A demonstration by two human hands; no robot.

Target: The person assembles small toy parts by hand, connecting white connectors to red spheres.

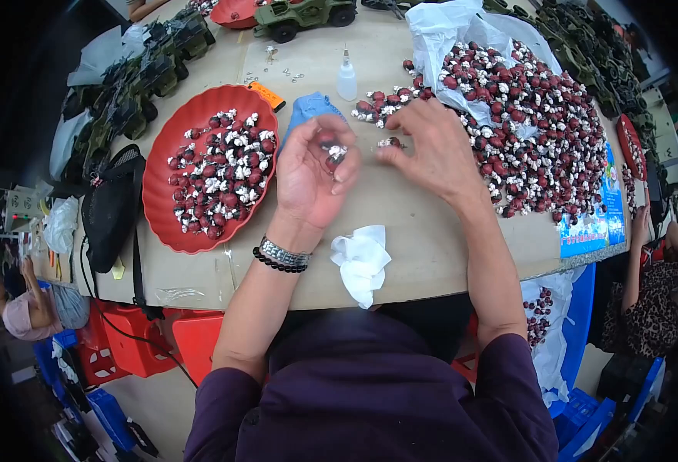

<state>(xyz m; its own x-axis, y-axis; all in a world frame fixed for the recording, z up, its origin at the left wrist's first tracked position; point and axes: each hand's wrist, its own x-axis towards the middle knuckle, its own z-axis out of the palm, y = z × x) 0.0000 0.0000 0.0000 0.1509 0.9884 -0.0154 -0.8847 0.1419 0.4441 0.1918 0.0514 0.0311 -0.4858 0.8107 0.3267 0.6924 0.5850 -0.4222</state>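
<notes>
My left hand (308, 165) is turned palm up, its fingers curled around a couple of small dark-red, black and white figure pieces (334, 154). Over the table's middle, my right hand (435, 146) has its thumb and fingers apart. One similar piece (390, 142) shows beside the right thumb tip; whether they touch is unclear. A small cluster of these pieces (377, 106) lies just beyond that hand, and a large heap of them (531, 138) spreads to the right. To my left, a scalloped red bowl (158, 208) holds many more.
A crumpled white tissue (360, 262) lies near the table's front edge. Farther off are a blue cloth (312, 108), a dropper bottle (346, 78), an orange-and-black box (267, 96) and a green toy vehicle (300, 19). A black bag (112, 208) sits at the left edge.
</notes>
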